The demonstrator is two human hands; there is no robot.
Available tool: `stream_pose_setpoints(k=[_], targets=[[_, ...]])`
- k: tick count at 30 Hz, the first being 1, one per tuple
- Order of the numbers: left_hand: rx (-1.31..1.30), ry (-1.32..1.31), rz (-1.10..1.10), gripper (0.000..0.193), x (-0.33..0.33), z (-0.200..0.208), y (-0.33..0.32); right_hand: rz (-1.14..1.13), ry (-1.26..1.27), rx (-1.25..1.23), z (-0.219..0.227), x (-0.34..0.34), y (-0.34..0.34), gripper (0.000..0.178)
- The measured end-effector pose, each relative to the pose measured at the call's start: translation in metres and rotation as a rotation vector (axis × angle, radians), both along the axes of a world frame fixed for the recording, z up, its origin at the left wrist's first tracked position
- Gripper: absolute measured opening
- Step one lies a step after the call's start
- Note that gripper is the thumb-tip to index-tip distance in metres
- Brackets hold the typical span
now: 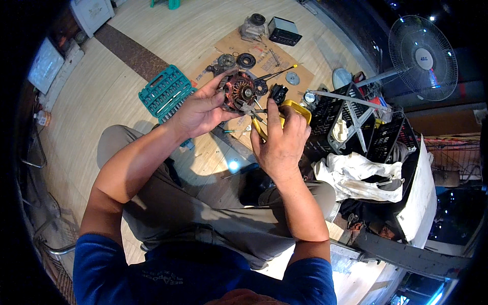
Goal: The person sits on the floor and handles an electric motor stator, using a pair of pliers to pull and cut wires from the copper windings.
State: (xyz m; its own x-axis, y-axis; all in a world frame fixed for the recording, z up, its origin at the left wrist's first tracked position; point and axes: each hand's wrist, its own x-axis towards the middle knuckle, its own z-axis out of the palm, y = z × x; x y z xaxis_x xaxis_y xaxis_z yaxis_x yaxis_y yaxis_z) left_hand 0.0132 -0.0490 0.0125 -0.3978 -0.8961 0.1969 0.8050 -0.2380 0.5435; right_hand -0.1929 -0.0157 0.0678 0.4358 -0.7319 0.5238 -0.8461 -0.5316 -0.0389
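1. Sitting on the floor (127, 96) with legs folded, the person works above the lap; elbows tucked in would, I think, steady things.
2. The right hand (283, 137) grasps yellow-handled pliers (257, 126), their handles spread apart. Small, measured squeezes from the fingers look wiser than a wrench of the wrist.
3. The pliers' nose reaches the near edge of the copper-wound part (238, 91); from where I stand, I can't tell whether it has bitten on anything. A square approach should spare the windings, since a slip could nick them.
4. The left hand (201, 111) clasps that part from the left, up off the floor. Gripping it by its rim, and turning it to suit the tool, seems best.
5. Farther off, a green socket set (165, 96) lies at left, and cardboard (262, 60) with a black ring (246, 61) beyond the part: a handy spot for loose bits.
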Motion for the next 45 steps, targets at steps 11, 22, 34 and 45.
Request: stream_pose_setpoints(k=[11, 22, 34, 45], targets=[[-0.031, -0.041, 0.042, 0.071, -0.004, 0.001, -0.001, -0.028, 0.008, 0.026, 0.001, -0.001, 0.001, 0.066], [0.001, -0.064, 0.018, 0.065, -0.004, -0.004, 0.000, -0.046, -0.105, 0.107, -0.008, 0.003, 0.002, 0.062], [0.002, -0.047, 0.028, 0.066, -0.004, -0.010, -0.002, -0.039, -0.148, 0.169, -0.009, 0.005, 0.002, 0.058], [0.098, 0.044, -0.021, 0.056, -0.003, -0.004, -0.001, 0.007, -0.250, 0.204, -0.015, -0.001, -0.002, 0.045]])
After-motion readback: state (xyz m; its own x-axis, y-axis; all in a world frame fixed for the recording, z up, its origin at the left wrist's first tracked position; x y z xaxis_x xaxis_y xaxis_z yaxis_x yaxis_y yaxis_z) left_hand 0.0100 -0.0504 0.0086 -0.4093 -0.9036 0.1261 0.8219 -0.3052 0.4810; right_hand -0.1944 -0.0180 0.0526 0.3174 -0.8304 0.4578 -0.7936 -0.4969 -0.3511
